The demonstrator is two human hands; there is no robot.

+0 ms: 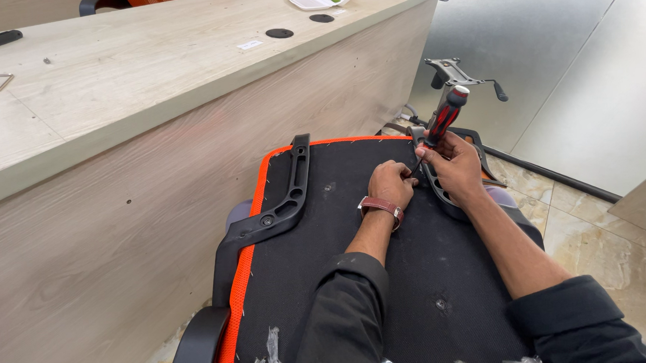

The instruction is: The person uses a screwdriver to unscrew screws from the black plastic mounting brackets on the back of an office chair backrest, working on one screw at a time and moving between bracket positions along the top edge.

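Black fabric covers the underside of an upturned chair seat [357, 268] edged in orange, lying beside a pale wooden desk [111, 75]. The right hand [455, 169] grips a red-and-black screwdriver [445, 116], tilted with its handle up and its tip down at the black armrest bracket [441, 190] on the seat's right edge. The left hand [391, 185], wearing a brown wristband, is curled with fingertips pinching at the screwdriver's tip. Another bracket [284, 206] lies along the seat's left edge.
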